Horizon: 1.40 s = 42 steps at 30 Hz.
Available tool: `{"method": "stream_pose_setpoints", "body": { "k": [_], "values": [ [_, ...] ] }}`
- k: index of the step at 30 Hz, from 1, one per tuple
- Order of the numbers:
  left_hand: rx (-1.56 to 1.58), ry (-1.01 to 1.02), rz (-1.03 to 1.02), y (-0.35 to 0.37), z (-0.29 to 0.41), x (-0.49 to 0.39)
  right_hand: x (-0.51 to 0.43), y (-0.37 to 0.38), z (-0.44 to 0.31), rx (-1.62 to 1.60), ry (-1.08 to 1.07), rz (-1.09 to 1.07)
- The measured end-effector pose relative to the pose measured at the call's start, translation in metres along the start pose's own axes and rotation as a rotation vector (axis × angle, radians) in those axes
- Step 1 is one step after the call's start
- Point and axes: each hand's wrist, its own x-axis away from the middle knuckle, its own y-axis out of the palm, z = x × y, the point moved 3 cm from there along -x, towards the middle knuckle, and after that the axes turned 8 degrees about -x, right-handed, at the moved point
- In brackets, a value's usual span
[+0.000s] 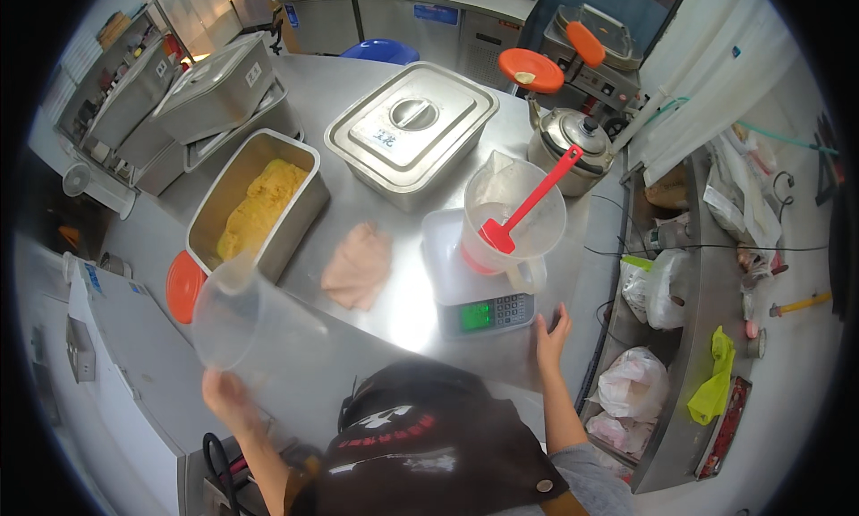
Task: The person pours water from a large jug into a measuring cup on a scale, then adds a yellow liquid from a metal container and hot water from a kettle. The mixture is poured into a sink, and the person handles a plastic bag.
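Observation:
My left hand (228, 395), blurred, grips a translucent plastic jug (231, 321) low at the left of the steel table. Its grip point is not clear. My right hand (553, 335) is beside the front right corner of a digital kitchen scale (443, 261), fingers apart and holding nothing; I cannot tell whether it touches the scale. On the scale stands a translucent measuring jug (547, 214), its handle towards me. A red spatula (537, 197) leans inside it. Left of the scale lies a crumpled pinkish cloth (359, 264).
Behind the cloth stands a lidded steel pan (443, 123). A deep steel pan (305, 214) at the left holds a yellow mass (262, 204). A steel kettle (574, 144) stands behind the jug. Stools (184, 288) flank the table; shelving with plastic bags (634, 382) stands right.

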Motion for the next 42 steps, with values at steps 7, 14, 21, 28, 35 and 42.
{"method": "stream_pose_setpoints", "body": {
  "k": [7, 14, 21, 28, 35, 42],
  "values": [
    [-0.090, 0.054, 0.390, -0.092, -0.010, 0.024, -0.013, 0.008, 0.026, 0.313, -0.045, -0.070],
    [-0.127, 0.054, 0.706, -0.139, -0.014, 0.036, -0.018, 0.016, 0.028, 0.358, -0.071, -0.041],
    [-0.028, 0.089, 0.686, -0.172, -0.021, 0.040, -0.020, 0.013, 0.033, 0.349, -0.076, -0.063],
    [-0.060, 0.117, 0.661, -0.159, -0.024, 0.043, -0.020, 0.012, 0.031, 0.367, -0.066, -0.051],
    [0.014, 0.079, 0.592, -0.149, -0.033, 0.035, -0.008, 0.005, 0.009, 0.132, -0.131, 0.061],
    [0.003, 0.044, 0.527, -0.123, -0.029, 0.041, 0.054, 0.006, -0.038, 0.263, -0.241, -0.201]
  ]
}}
